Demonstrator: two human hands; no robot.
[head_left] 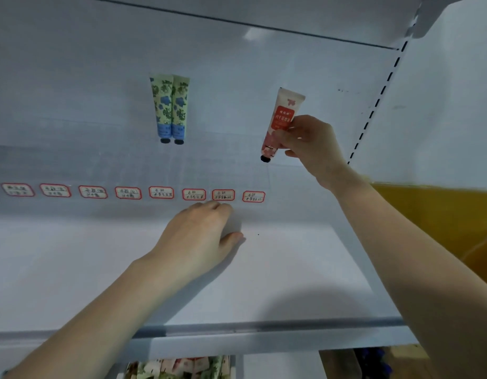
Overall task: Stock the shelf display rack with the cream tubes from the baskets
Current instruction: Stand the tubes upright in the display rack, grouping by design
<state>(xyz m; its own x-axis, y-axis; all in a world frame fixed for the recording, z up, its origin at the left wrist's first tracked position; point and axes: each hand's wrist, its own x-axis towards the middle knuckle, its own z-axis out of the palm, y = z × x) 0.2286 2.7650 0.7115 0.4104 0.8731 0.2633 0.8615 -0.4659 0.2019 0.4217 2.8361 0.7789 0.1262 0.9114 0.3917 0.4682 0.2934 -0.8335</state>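
Note:
Two green-and-blue floral cream tubes (171, 109) stand side by side, caps down, on the upper white shelf (72, 160) against the back panel. My right hand (310, 146) pinches a pink-and-red cream tube (282, 119), cap down and slightly tilted, over the same shelf to the right of them. My left hand (201, 236) rests flat with relaxed fingers on the lower shelf (291, 269), just below the row of labels. A basket with several more tubes (182, 367) shows at the bottom edge.
A row of several red-bordered handwritten labels (132, 192) runs along the upper shelf's front edge. A slotted upright rail (373, 110) bounds the shelf on the right. A yellow container (442, 214) sits at the right, behind my right forearm.

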